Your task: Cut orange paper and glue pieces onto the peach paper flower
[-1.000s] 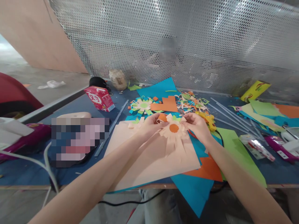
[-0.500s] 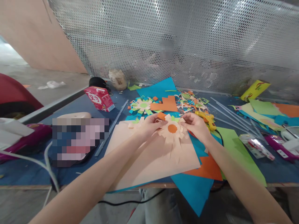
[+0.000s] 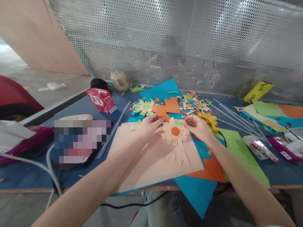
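Note:
A peach paper flower (image 3: 175, 138) with an orange centre and hanging ribbon tails is just above a large peach sheet (image 3: 142, 157). My right hand (image 3: 197, 125) pinches its upper right edge. At the flower's left side, the fingers of my left hand (image 3: 150, 125) are closed near an orange paper piece (image 3: 163, 115), which seems to be between them; the exact grip is partly hidden. A bit of green paper (image 3: 176, 121) shows at the flower's top. Beyond my left hand lies another fringed flower (image 3: 145, 107) with a green centre.
A yellow glue gun (image 3: 209, 121) lies beside my right hand. Paper scraps (image 3: 195, 104) are heaped behind it. Clear glue sticks (image 3: 234, 116) lie to the right, a red box (image 3: 101, 100) stands left, and a metal mesh panel (image 3: 189, 47) closes the back.
The flower's ribbon tails now spread lower over the peach sheet. My left hand has shifted slightly left, away from the flower, and more of the orange piece shows. My right hand has barely moved.

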The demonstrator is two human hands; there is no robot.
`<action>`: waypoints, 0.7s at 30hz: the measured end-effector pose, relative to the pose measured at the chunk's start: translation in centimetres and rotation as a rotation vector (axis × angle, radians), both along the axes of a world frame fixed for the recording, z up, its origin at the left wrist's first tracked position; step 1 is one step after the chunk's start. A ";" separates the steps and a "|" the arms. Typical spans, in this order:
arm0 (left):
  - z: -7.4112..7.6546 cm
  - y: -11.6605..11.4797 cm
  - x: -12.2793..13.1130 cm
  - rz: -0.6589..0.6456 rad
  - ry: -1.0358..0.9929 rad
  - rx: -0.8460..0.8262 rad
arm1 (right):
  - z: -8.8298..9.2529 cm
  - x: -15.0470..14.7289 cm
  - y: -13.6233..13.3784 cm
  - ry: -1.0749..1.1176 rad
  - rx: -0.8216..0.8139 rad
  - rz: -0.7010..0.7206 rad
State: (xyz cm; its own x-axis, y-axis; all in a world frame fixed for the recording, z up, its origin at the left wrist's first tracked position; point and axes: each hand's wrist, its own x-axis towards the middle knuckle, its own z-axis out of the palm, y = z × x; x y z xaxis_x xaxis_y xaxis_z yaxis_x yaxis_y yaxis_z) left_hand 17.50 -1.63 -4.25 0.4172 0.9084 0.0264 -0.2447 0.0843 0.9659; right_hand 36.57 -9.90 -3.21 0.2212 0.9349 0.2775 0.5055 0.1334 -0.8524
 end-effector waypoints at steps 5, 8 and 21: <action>-0.2 0.6 -0.2 0.123 0.043 0.084 | 1.2 2.0 -0.6 -0.636 -0.178 -0.526; -0.3 0.7 -0.2 0.145 0.087 0.110 | 1.4 3.0 -0.8 -0.852 -0.424 -0.798; -0.4 0.8 0.0 0.169 0.134 0.191 | 1.5 6.5 -0.3 -0.667 -0.808 -0.783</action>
